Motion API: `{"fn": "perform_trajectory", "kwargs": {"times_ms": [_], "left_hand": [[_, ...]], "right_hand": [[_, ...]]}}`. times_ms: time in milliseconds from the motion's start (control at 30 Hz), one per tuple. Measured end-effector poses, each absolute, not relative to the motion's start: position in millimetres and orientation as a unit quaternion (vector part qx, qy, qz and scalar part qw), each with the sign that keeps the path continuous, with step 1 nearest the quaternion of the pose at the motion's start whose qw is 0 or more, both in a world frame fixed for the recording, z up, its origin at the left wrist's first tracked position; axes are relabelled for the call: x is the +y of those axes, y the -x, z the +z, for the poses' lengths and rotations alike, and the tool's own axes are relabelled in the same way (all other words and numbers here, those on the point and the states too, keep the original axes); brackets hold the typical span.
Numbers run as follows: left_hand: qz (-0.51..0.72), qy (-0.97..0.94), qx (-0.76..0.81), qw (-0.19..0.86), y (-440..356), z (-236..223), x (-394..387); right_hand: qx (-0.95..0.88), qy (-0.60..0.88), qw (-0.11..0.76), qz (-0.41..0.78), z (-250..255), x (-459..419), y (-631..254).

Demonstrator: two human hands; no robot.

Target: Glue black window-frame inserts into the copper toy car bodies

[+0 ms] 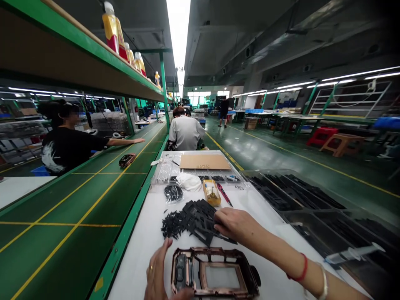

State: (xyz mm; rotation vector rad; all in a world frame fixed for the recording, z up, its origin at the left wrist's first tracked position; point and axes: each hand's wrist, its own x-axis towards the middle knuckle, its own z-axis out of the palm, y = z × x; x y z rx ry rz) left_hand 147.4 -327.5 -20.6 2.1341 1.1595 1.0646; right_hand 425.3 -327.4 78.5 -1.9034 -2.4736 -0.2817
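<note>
Housing, coppery brown and black, lies flat on the white tabletop at the near edge of view, its long side running left to right: the phone-like housing has a rounded-rectangle rim, a bronze inner window border and a dark panel at its left end. The person's left hand is spread beside that end, thumb over the lower edge. Beyond the upper rim, white surface shows as a narrow strip before the heap of flat black pieces. The right hand bends its fingers at the heap's right edge; whether they pinch a piece cannot be told. Small black pieces adjoin the heap on the left. Farther off stand a yellow box and a red-and-black tool. Trays of black parts flank the right edge of the tabletop, a syringe across them. Along the left edge runs the green belt, carrying another housing. Overhead, labels on the yellow bottles are too small to read.
</note>
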Motion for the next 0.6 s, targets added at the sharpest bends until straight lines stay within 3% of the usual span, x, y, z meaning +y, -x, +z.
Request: {"fn": "perform_trajectory", "kwargs": {"times_ms": [133,300,600], "left_hand": [[0.362,-0.834,0.36,0.207,-149.2,17.5,-321.9],[0.323,-0.891,0.257,0.188,-168.7,38.2,-322.5],[0.303,-0.857,0.317,0.27,-170.3,36.3,-335.9]], "right_hand": [[-0.834,0.545,0.016,-0.083,76.7,-356.4,-420.7],[-0.876,0.448,0.079,-0.16,70.8,-374.8,-410.8],[-0.878,0.442,0.096,-0.154,60.3,-380.3,-410.6]]}}
